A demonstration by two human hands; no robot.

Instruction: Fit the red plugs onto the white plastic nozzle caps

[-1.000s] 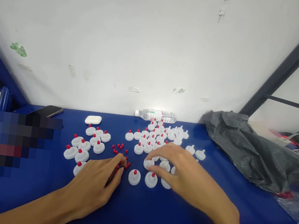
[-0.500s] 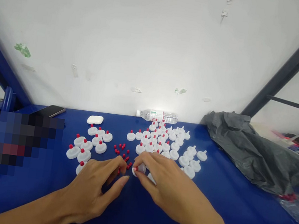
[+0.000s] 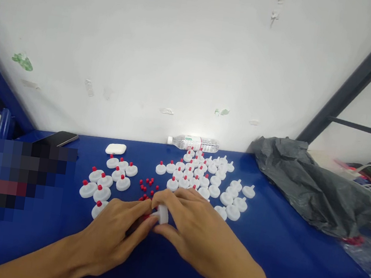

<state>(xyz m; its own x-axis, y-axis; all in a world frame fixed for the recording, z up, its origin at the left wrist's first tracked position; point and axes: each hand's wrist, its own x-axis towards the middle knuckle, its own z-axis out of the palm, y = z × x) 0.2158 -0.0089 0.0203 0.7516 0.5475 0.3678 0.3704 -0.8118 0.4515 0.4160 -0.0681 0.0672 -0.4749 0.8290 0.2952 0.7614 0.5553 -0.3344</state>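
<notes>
In my right hand (image 3: pixel 194 224) is a white round lid with a thin nozzle (image 3: pixel 162 215), turned on its side so that the nozzle points left. Thumb and fingers close round its rim. My left hand (image 3: pixel 122 228) pinches at the nozzle's end, where a bit of a small red cap (image 3: pixel 145 216) shows between index finger and thumb. The fingertips of both hands meet and hide most of the nozzle. Just beyond them several loose red caps (image 3: pixel 147 181) lie scattered on the blue table (image 3: pixel 154 271).
Lids with red caps stand at left (image 3: pixel 122 183) and centre (image 3: pixel 172 184); uncapped lids (image 3: pixel 233 212) lie further right. A plastic bottle (image 3: pixel 193 143) rests against the wall. A white case (image 3: pixel 116 149), a phone (image 3: pixel 59 138) and a grey plastic bag (image 3: pixel 298 186) surround them.
My right hand has brought the lid left and turned it on its side. My left fingers, apart before, have closed at its nozzle. The view has shifted slightly.
</notes>
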